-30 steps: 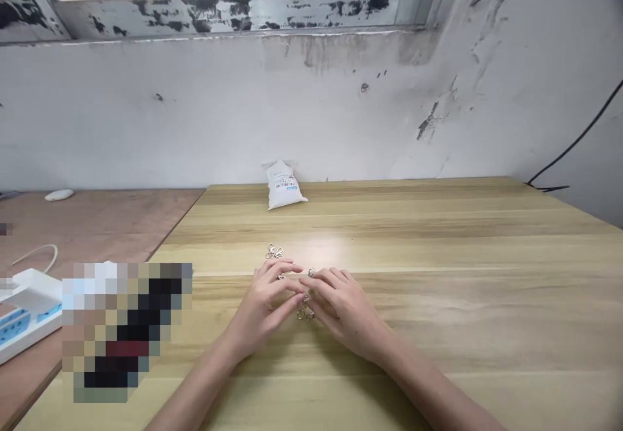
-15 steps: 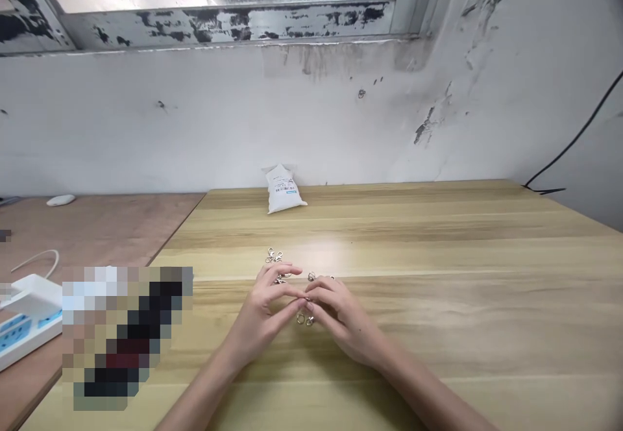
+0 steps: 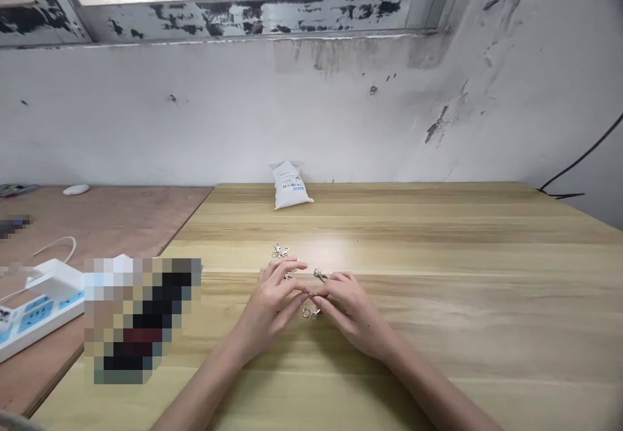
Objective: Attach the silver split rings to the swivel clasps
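Thumb and forefinger of my left hand (image 3: 269, 309) pinch one side of a small shiny metal piece (image 3: 311, 295). On its other side, my right hand (image 3: 354, 312) pinches it likewise. Fingertips cover most of this piece, so its exact shape is hidden. Just below the fingertips are a metal split ring (image 3: 306, 313) and a small metal clasp (image 3: 317, 314). More clasps (image 3: 319, 274) lie above my right fingers. Beyond my left hand is a group of lobster clasps with rings (image 3: 281, 250), and another clasp (image 3: 288, 277) shows partly between its fingers.
A white labelled plastic bag (image 3: 292, 187) sits at the back of the wooden table (image 3: 462, 275) by the wall. On the left, a lower brown surface (image 3: 146, 213) carries a power strip (image 3: 36, 317) with a white plug and cable. A pixelated patch hides something at the table's left side.
The whole view has shifted, so everything sits slightly further right. My right hand has drawn a little away from my left, while both keep their pinch on the metal piece.
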Motion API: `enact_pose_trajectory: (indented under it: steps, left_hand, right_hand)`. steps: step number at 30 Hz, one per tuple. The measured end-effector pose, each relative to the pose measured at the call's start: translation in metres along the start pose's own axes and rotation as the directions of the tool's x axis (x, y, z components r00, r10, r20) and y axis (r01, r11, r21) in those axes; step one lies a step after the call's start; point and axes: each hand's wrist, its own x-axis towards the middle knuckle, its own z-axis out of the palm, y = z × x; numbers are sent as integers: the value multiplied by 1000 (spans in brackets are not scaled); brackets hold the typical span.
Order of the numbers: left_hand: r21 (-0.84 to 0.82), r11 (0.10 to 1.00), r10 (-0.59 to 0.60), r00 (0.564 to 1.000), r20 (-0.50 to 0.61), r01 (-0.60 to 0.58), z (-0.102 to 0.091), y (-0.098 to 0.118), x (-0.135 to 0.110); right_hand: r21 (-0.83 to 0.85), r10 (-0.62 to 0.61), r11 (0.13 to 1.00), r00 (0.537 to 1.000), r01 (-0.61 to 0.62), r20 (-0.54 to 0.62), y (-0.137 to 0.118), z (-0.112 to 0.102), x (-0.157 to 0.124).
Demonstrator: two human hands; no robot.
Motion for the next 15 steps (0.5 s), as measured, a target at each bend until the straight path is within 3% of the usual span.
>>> enact_pose_trajectory:
  steps: [4, 9, 12, 15]
  left_hand:
    - [62, 998, 10, 1000, 25, -12, 5, -2, 0]
    - [100, 995, -6, 1000, -22, 9, 10, -2, 0]
    - [99, 993, -55, 996, -69, 62, 10, 0, -1]
    - [121, 992, -30, 992, -120, 44, 8, 5, -1]
  right_hand:
    - [-13, 73, 997, 997, -73, -5, 2, -4, 2]
    - [24, 138, 990, 990, -139, 16, -2, -4, 3]
    - [158, 243, 958, 970, -241, 6, -6, -1, 3]
    - [379, 374, 852, 926, -362, 43, -10, 0, 4]
